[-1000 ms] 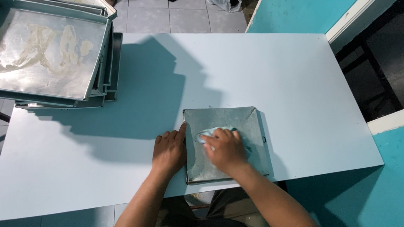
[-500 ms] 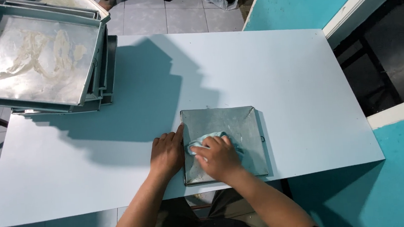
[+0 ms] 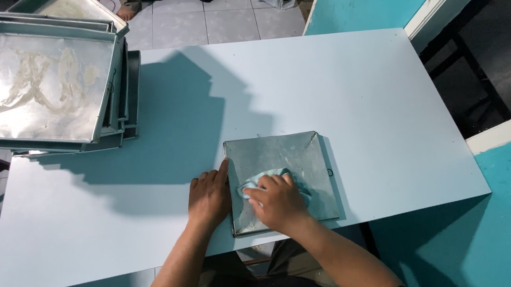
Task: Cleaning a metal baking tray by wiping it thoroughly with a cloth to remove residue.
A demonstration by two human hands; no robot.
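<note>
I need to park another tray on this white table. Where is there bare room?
Bare stretches: the far right half of the white table, beyond the small square metal tray, and the near left, below the stacked large metal trays. Crowded: the near edge, where the left hand steadies that tray and the right hand presses a light blue cloth.

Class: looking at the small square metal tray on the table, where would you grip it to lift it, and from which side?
Probably the tray by its raised right rim, coming from the right: that edge is bare, while the left hand holds the left rim and the right hand presses a cloth inside.
</note>
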